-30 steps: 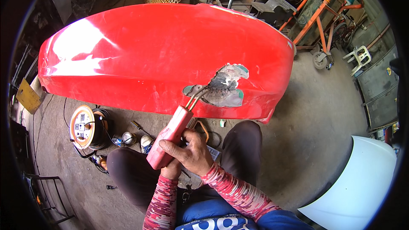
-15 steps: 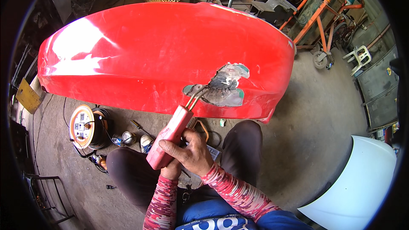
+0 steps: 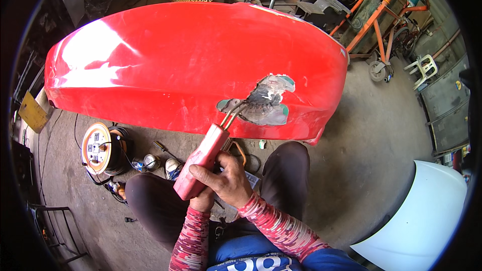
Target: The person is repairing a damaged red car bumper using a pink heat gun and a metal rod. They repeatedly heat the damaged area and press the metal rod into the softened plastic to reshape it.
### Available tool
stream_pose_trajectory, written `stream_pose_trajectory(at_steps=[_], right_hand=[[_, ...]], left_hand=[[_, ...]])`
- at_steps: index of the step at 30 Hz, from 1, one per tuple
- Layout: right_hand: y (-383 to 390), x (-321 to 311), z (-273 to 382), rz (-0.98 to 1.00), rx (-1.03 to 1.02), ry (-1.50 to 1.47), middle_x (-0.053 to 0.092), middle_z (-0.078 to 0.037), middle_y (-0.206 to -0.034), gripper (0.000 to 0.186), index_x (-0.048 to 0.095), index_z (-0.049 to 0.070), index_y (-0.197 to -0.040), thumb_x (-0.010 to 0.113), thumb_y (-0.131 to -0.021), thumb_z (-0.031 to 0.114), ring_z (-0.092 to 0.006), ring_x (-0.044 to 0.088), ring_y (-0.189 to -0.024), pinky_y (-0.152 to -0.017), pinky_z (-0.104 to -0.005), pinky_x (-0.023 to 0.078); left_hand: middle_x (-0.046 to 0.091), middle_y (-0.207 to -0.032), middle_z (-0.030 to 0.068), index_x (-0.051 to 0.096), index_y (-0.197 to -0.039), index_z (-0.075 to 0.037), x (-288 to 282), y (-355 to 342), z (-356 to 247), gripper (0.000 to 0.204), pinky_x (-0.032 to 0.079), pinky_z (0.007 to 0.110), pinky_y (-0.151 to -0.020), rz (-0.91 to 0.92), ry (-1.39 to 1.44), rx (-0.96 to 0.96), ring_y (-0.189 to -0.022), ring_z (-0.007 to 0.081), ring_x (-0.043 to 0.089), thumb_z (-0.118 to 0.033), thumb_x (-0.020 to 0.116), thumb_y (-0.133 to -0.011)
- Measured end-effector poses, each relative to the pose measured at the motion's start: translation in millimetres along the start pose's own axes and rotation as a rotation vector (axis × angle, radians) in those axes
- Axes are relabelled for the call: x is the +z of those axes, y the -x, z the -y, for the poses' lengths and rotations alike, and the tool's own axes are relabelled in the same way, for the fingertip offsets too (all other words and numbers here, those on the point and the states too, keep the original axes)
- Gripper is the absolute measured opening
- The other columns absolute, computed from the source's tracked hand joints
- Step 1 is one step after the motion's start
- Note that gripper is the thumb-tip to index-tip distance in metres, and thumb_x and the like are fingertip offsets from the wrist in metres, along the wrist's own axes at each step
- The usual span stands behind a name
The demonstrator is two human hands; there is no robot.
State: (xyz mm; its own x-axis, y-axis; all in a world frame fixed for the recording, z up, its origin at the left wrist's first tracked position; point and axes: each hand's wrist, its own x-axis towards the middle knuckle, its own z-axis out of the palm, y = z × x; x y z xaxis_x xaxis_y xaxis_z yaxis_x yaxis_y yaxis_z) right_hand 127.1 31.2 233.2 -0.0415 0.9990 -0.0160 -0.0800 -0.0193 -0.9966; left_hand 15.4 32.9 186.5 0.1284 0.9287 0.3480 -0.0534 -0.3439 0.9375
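Note:
A large red car bumper [image 3: 201, 65] spans the view in front of me, with a rough patch [image 3: 266, 101] of bare grey and scraped paint near its right part. Both my hands are closed round a faded red hot stapler [image 3: 203, 158]. Its two bent metal prongs reach up to the left part of the damaged patch and appear to touch it. My right hand [image 3: 228, 181] wraps the handle, thumb lying across it. My left hand [image 3: 202, 200] holds the handle's lower end from below; most of its fingers are hidden.
Left of my knees stand a cable reel [image 3: 98, 148] and a small can [image 3: 150, 161]; a screwdriver [image 3: 160, 146] lies nearby. A pale panel [image 3: 416, 216] rests at the lower right. An orange trolley [image 3: 376, 25] and a white plastic chair [image 3: 423, 69] stand farther back.
Almost nothing differs. The hot stapler and my hands have shifted very slightly to the right, with the prongs still at the damaged patch.

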Motion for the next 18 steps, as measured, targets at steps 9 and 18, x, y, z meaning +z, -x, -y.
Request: stream_pose_trajectory(at_steps=[9, 18], right_hand=[[1.4, -2.5, -0.4, 0.000, -0.024, 0.051, 0.067, -0.010, -0.092, 0.045, 0.066, -0.002, -0.104, 0.080, -0.085, 0.036, -0.0149, 0.064, -0.085, -0.074, -0.0303, 0.052], [1.5, -2.4, -1.4, -0.008, -0.052, 0.057, 0.067, -0.010, -0.090, 0.045, 0.066, -0.003, -0.103, 0.080, -0.085, 0.036, -0.0154, 0.064, -0.084, -0.073, -0.0307, 0.052]], left_hand=[[0.058, -0.123, 0.0121, 0.055, -0.135, -0.004, 0.7, 1.7, -0.6, 0.051, 0.048, 0.037, -0.093, -0.001, -0.012, 0.009, -0.111, 0.0254, 0.058, -0.025, 0.070, -0.091], [0.057, -0.126, 0.0121, 0.053, -0.137, -0.005, 2.0, -1.2, -1.3, 0.053, 0.047, 0.038, -0.097, 0.014, -0.041, 0.022, -0.115, 0.0253, 0.057, -0.024, 0.070, -0.091]])
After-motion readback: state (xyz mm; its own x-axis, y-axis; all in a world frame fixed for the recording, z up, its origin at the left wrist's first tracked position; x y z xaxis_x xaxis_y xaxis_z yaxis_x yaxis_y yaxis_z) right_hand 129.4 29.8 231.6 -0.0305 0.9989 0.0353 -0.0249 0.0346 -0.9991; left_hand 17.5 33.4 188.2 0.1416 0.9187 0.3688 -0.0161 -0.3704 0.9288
